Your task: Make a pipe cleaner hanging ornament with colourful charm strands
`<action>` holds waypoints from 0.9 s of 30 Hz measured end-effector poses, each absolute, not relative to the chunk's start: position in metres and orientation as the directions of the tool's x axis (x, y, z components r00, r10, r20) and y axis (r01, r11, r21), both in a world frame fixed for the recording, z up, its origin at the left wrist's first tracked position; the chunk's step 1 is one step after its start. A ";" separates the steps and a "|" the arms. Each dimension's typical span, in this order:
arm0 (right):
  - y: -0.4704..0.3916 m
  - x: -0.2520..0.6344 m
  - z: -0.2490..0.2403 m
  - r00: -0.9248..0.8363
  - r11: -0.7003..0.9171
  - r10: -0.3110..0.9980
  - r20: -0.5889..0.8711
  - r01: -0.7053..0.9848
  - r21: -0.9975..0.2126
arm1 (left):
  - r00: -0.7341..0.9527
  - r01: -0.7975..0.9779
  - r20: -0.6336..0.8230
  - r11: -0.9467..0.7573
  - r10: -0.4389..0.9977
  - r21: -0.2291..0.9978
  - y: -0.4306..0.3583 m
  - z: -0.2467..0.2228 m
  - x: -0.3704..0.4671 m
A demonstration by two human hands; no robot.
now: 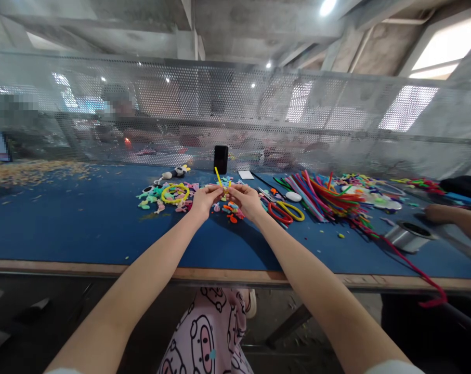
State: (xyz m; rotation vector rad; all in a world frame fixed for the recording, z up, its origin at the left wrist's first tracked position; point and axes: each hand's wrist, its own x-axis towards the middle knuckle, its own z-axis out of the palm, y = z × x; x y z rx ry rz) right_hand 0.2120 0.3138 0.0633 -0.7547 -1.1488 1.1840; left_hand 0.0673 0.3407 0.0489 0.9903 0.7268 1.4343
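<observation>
Both my hands meet over the middle of the blue table, fingers pinched together. Between them is a yellow pipe cleaner (218, 175), one end of which sticks up above the fingertips. My left hand (207, 200) grips it from the left, and my right hand (246, 199) pinches it from the right. The part between the fingers is mostly hidden. Just left of my left hand lies a yellow fuzzy ring (175, 194) on a pile of small pastel pieces (145, 200). Below my hands are small orange and pink pieces (232, 214).
Scissors with red and yellow loops (280, 214) lie right of my hands, beside a white oval object (293, 196) and a bundle of coloured pipe cleaners (325, 195). A wire spool (409, 236) stands near another person's arm (454, 218). A phone (220, 159) leans against the perforated metal screen (149, 114).
</observation>
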 end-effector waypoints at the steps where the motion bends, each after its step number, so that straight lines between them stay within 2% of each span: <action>1: 0.314 0.211 0.063 0.001 0.267 0.960 0.280 -0.300 -0.916 | 0.035 -0.453 0.161 -0.128 0.986 0.882 0.340 0.049 0.068; 7: 0.316 0.206 0.059 0.190 0.335 0.936 0.298 -0.209 -0.919 | -0.064 -0.317 0.253 -0.260 0.965 0.912 0.334 0.054 0.070; 13: 0.315 0.200 0.056 0.287 0.410 0.883 0.371 -0.087 -0.908 | -0.126 -0.263 0.332 -0.354 0.935 0.897 0.332 0.055 0.073; 21: 0.319 0.201 0.048 0.250 0.464 0.842 0.477 0.113 -0.879 | -0.090 -0.107 0.371 -0.379 0.924 0.919 0.326 0.055 0.075; 27: 0.321 0.203 0.048 0.229 0.440 0.853 0.469 0.166 -0.882 | -0.049 0.052 0.478 -0.476 0.877 0.878 0.325 0.056 0.072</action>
